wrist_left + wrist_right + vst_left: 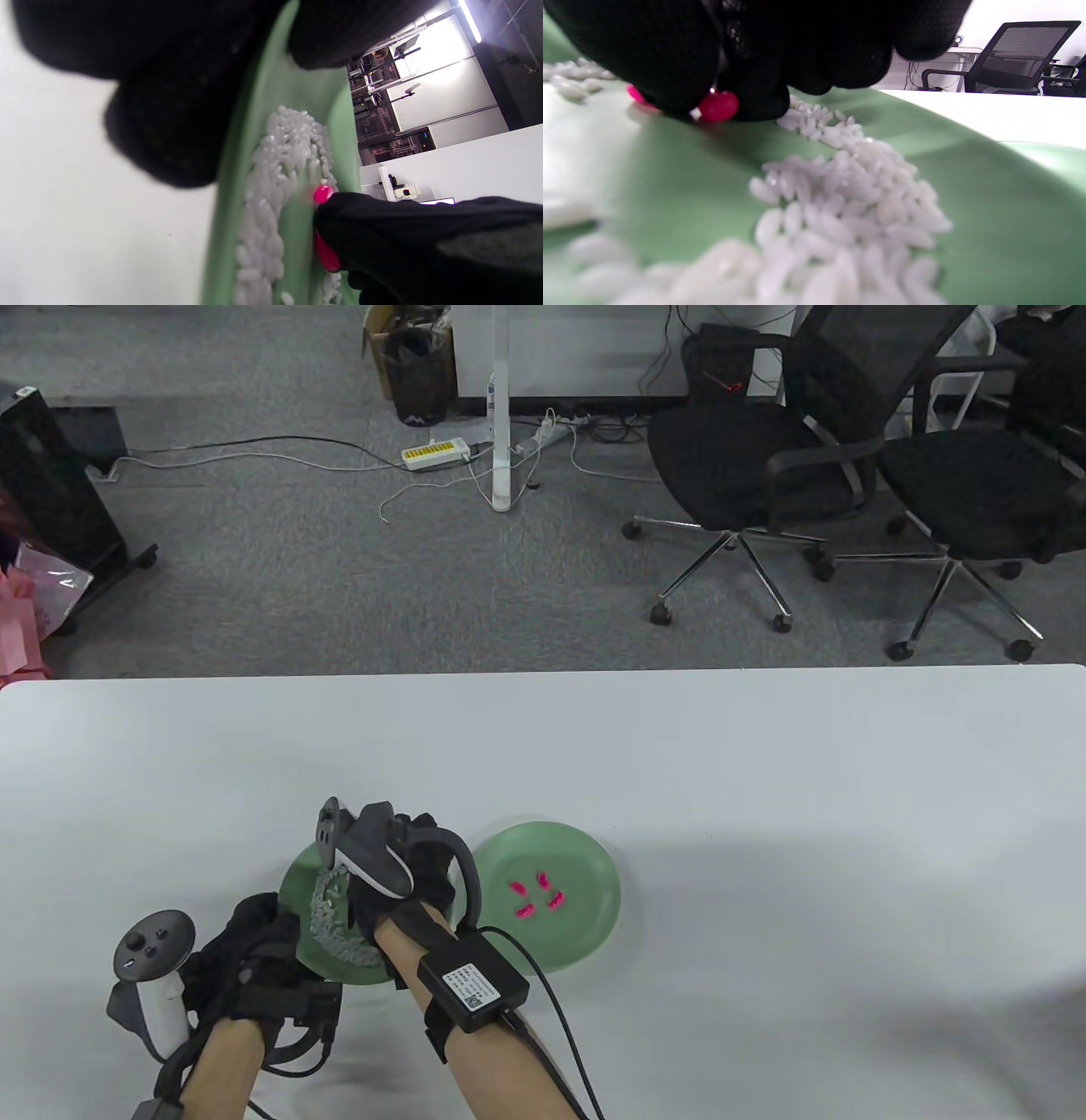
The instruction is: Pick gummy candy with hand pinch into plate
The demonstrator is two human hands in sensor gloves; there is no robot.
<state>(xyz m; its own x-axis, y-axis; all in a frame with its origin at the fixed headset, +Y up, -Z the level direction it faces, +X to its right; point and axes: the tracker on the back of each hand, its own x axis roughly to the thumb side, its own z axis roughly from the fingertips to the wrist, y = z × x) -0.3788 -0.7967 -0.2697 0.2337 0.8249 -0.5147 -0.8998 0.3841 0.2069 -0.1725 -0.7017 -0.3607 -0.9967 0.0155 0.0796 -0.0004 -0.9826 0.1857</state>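
- Over the left green plate (297,891) of white grains (848,203), the right hand (407,874) pinches a pink gummy candy (719,106).
- Beside it, the left hand (254,959) grips that plate's rim.
- Four gummies (536,897) lie in the right plate (594,916).

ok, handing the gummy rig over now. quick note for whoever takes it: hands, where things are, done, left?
Right hand: over the left green plate, fingertips pinching a pink gummy down among the white pieces; not lifted yet. A second pink gummy lies beside those fingers.
Left hand: grips the left plate's near rim, steadying it.
Right green plate: four pink gummies already in it.
Done: four moved.
Left: lift the pinched gummy, carry it to the right plate, release; then the other pink one. Whether more are buried cannot be told.
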